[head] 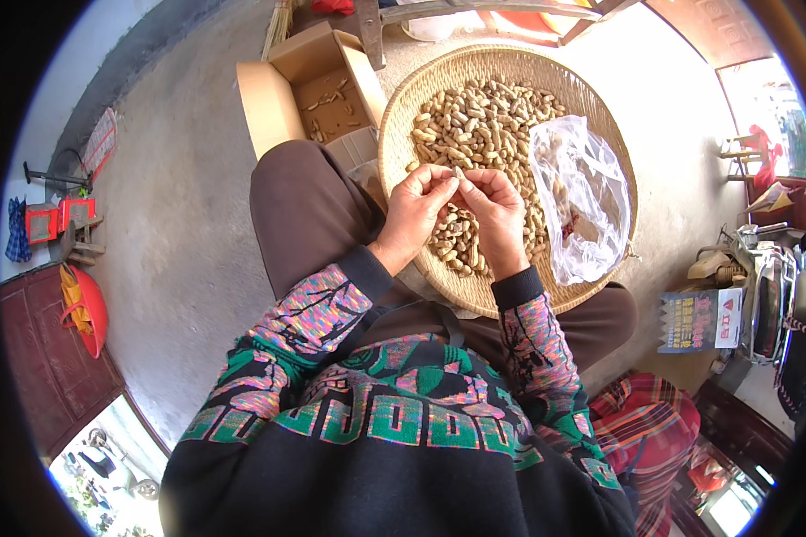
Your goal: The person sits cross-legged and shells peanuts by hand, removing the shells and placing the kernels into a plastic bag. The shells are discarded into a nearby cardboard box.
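My left hand (413,215) and my right hand (500,211) meet above a round woven bamboo basket (396,114). Between the fingertips of both hands is a small peanut (458,173), mostly hidden by the thumbs. Unshelled peanuts (477,121) lie in a heap across the basket, both beyond my hands and below them. A clear plastic bag (581,215) rests on the right side of the basket, its mouth crumpled. Something small and dark red (569,225) shows through the bag.
An opened cardboard box (265,101) with a few shells or scraps stands left of the basket. Beyond is a wooden bench (483,11). My knee (302,194) borders the box. Plaid cloth (645,423) lies behind on the right, near a parked vehicle (769,295).
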Demonstrator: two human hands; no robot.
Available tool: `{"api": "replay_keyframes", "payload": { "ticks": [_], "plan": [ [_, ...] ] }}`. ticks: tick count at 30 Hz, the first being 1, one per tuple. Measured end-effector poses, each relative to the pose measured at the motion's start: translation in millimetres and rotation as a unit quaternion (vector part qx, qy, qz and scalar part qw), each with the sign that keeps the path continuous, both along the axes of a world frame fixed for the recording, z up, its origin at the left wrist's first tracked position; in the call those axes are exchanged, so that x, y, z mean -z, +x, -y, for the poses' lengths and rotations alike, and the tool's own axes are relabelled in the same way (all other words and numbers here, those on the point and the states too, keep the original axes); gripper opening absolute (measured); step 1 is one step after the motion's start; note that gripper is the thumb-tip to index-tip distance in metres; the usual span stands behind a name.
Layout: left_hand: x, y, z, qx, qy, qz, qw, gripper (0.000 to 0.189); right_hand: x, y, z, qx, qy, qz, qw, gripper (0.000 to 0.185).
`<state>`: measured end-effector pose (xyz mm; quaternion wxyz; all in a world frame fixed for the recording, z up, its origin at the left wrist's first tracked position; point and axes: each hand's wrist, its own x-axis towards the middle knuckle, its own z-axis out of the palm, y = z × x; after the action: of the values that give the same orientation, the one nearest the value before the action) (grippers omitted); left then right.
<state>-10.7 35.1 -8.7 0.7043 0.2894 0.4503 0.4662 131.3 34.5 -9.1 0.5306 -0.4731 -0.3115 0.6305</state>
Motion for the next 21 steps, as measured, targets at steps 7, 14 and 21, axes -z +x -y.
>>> {"api": "replay_keyframes", "payload": {
  "ticks": [7, 14, 21],
  "plan": [
    [-8.5, -4.8, -0.1, 0.061, -0.033, 0.028, 0.997, 0.007, -5.2, 20.8, 8.4, -0.119, 0.027, 0.103, 0.987, 0.03],
    [-2.6, -5.2, 1.0, 0.132, -0.049, -0.01, 0.99, 0.012, -18.5, 37.0, 10.7, -0.167, -0.023, 0.119, 0.979, 0.03],
    [-4.4, -2.8, 3.0, 0.142, -0.058, 0.003, 0.988, 0.015, -12.0, 36.5, 17.1, -0.139, -0.023, 0.084, 0.986, 0.017]
  ]
}}
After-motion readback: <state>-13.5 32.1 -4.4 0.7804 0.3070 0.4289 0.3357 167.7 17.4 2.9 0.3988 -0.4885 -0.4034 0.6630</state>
